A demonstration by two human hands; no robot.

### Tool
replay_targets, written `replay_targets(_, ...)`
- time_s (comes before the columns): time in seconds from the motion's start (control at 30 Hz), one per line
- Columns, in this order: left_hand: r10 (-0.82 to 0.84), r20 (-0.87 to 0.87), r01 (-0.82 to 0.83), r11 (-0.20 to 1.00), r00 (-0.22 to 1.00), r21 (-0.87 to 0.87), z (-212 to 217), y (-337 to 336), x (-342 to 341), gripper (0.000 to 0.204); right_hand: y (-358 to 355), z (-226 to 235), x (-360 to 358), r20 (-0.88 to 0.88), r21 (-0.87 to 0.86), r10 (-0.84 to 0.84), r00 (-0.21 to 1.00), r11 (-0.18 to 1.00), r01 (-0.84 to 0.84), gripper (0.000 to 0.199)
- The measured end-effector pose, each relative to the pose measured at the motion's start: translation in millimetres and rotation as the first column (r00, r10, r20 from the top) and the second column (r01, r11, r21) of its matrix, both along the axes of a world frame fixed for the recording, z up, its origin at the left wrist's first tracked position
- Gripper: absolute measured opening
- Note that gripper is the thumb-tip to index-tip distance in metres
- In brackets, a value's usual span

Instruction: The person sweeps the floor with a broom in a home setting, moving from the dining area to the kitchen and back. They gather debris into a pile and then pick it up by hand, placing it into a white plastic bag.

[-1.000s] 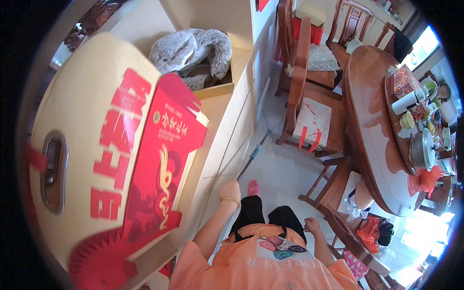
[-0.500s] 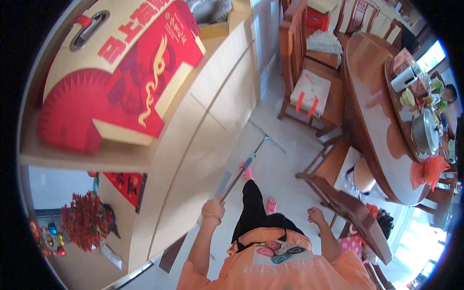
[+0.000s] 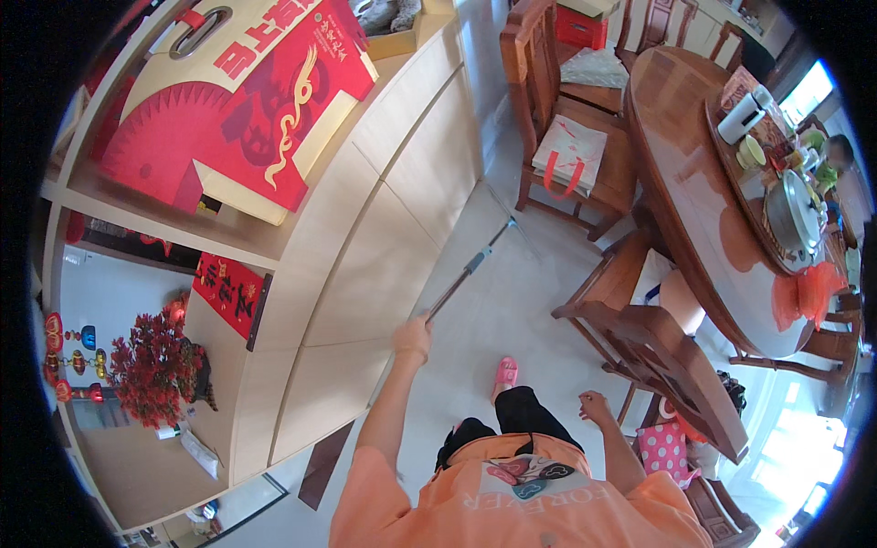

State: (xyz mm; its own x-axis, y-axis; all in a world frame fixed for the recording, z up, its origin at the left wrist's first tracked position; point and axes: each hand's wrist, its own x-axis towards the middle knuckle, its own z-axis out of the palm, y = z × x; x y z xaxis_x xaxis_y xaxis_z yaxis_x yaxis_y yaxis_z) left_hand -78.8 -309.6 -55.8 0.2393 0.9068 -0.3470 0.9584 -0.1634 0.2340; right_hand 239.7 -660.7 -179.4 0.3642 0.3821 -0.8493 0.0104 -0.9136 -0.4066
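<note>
My left hand (image 3: 412, 337) is closed round the upper end of a long-handled mop (image 3: 454, 291). Its metal pole slants away from me to a wide, thin head on the pale floor, between the cabinet and the chairs. My right hand (image 3: 596, 408) hangs at my right side with loosely bent fingers and nothing in it, near a wooden chair (image 3: 662, 356). Below, one pink slipper (image 3: 506, 373) shows ahead of my black trousers.
A curved cream cabinet (image 3: 365, 265) runs along my left, bearing red gift boxes (image 3: 247, 128) and a red-leaved plant (image 3: 157, 370). To the right stand an oval wooden table (image 3: 676, 164) with a pot (image 3: 793, 215) and a chair holding a paper bag (image 3: 574, 151).
I have moved forward along the cabinet. My left hand and the mop have shifted a little farther out, the mop's head sliding ahead over the floor. My right hand stays at my side.
</note>
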Motion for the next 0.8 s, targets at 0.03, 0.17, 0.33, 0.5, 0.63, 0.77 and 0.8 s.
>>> replay_targets(0.03, 0.009, 0.002, -0.009, 1.000, 1.000, -0.001, -9.2, 8.4, 4.0, 0.027, 1.0, 4.9, 0.6, 0.006, 0.013, -0.011, 1.000, 1.000, 0.011, 0.025)
replay_targets(0.17, 0.022, -0.026, -0.023, 0.999, 0.999, -0.023, -43.9, 15.6, 2.0, 0.029, -11.8, 17.4, -4.7, 0.020, 0.031, -0.027, 0.999, 0.999, 0.027, 0.025)
replay_targets(0.33, 0.064, 0.056, -0.055, 0.987, 0.996, -0.150, -48.7, -72.9, -55.9, 0.033, -65.6, 13.1, -19.2, 0.022, -0.080, -0.109, 0.994, 0.991, 0.111, 0.025)
replay_targets(0.5, 0.057, 0.077, -0.047, 0.991, 0.995, -0.127, 8.8, -160.4, -135.1, 0.033, -121.3, 7.6, -48.4, -0.055, -0.185, -0.126, 0.991, 0.976, 0.113, 0.025)
replay_targets(0.63, -0.224, -0.114, 0.215, 0.972, 0.968, -0.091, 48.4, -140.0, -136.2, 0.033, -137.9, 3.8, -74.0, -0.063, -0.203, -0.079, 0.995, 0.977, 0.065, 0.024)
replay_targets(0.77, -0.328, 0.019, 0.328, 0.945, 0.944, 0.003, 47.7, -74.3, -93.8, 0.030, -121.9, 15.5, -90.4, -0.032, -0.139, -0.025, 0.999, 0.990, 0.020, 0.026)
replay_targets(0.8, -0.396, -0.008, 0.397, 0.918, 0.918, 0.013, 51.9, -51.3, -74.7, 0.028, -121.0, 17.1, -93.0, -0.026, -0.120, -0.037, 0.999, 0.992, 0.034, 0.026)
